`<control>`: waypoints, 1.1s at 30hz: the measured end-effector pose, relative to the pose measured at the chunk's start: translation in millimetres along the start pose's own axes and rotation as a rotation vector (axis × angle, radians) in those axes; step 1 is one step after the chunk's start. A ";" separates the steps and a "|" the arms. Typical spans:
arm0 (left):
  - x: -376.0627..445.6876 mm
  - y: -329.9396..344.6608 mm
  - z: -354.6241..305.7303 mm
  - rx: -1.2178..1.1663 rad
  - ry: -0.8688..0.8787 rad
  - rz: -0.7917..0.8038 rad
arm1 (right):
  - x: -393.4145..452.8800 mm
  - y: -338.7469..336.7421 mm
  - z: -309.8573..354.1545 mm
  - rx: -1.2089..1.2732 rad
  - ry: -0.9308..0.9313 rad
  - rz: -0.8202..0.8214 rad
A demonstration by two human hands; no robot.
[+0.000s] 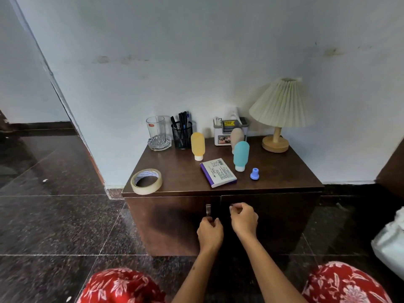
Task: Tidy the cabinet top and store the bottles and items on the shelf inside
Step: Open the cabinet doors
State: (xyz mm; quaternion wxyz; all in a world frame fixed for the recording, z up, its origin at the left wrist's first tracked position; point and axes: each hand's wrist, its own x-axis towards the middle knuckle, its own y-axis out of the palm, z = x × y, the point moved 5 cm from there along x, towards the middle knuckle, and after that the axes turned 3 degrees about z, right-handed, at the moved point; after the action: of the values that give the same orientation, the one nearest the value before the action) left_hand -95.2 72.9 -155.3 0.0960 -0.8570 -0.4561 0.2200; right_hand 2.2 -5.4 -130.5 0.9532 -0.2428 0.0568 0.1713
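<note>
A low dark wooden cabinet stands against the wall with both doors closed. On top stand a yellow squeeze bottle, a teal bottle and a beige bottle behind it. A small blue cap, a purple-and-white box and a roll of tape lie nearer the front. My left hand curls its fingers at the lower end of the left door's metal handle. My right hand pinches at the right door's handle, which it hides.
A glass tumbler in a glass dish, a mesh pen holder, a small organizer and a pleated lamp line the back of the top. A white bag sits on the floor at right. My knees frame the bottom.
</note>
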 end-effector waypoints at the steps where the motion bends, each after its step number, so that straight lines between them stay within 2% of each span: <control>1: 3.1 0.4 2.1 0.007 -0.006 -0.006 | 2.6 2.9 -1.9 -0.005 0.009 0.007; 7: 28.6 -1.0 10.3 0.010 -0.037 -0.102 | 19.1 14.5 -12.9 -0.062 0.081 -0.080; 11: 40.0 -5.4 12.8 0.031 -0.017 -0.194 | 25.6 23.1 -23.2 -0.028 0.115 -0.063; 15: 46.6 2.2 7.7 0.033 0.079 -0.157 | 29.1 32.8 -31.8 -0.048 0.101 -0.038; 27: 51.8 9.7 18.8 -0.026 0.259 -0.233 | 26.4 32.3 -32.7 -0.157 -0.007 -0.067; 33: 57.4 9.9 23.1 -0.022 0.293 -0.226 | 28.4 31.0 -31.9 -0.183 0.009 -0.038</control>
State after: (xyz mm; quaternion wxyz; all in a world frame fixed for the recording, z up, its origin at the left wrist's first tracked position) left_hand -70.7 113.8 -196.0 0.1761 -0.8242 -0.5329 0.0757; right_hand 17.0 13.2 -177.6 0.9298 -0.3305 0.0406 0.1568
